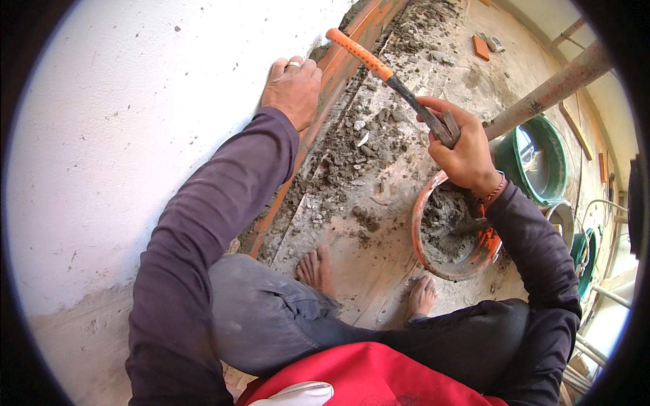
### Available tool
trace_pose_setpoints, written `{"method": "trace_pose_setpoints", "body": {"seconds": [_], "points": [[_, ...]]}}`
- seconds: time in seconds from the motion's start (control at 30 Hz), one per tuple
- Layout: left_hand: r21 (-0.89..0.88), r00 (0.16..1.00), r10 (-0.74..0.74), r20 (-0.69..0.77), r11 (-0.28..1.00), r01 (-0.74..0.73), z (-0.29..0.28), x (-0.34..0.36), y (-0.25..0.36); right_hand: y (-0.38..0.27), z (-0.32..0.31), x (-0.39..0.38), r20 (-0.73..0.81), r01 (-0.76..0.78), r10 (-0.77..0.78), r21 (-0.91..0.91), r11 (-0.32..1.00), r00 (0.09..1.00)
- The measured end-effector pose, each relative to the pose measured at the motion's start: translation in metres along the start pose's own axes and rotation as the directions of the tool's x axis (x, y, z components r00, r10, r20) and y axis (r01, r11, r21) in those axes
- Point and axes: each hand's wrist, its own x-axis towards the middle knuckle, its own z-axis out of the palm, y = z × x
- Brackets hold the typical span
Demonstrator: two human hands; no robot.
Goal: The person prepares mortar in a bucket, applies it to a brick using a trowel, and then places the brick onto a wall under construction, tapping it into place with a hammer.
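Note:
My right hand (464,145) grips a hammer (369,57) close to its dark metal head. The orange, dotted grip points up and left, over a narrow row of orange bricks (332,71). My left hand (292,88), with a ring on one finger, rests where the white wall meets that brick row. Its fingers are bent and close together; their tips are hidden, so whatever they may hold does not show. Below my right wrist stands an orange-rimmed bucket (443,230) of grey mortar, with a tool partly sunk in it.
Crumbled mortar (359,145) lies on the floor beside the bricks. A sloping pole (552,88) crosses at the right, next to a green bucket (547,159) with liquid in it. A loose orange brick piece (481,48) lies farther off. My bare feet (316,271) are near the mortar bucket.

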Motion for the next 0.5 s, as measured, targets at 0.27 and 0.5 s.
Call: {"method": "trace_pose_setpoints", "body": {"seconds": [0.27, 0.5], "points": [[-0.038, 1.0, -0.008, -0.013, 0.999, 0.007, -0.004, 0.002, 0.002, -0.001, -0.004, -0.006, -0.062, -0.089, 0.093, 0.074, 0.993, 0.994], [0.005, 0.997, -0.002, 0.079, 1.0, 0.002, -0.004, 0.003, 0.002, 0.007, 0.022, -0.018, -0.146, -0.069, 0.109, 0.25, 0.966, 0.983]]}}
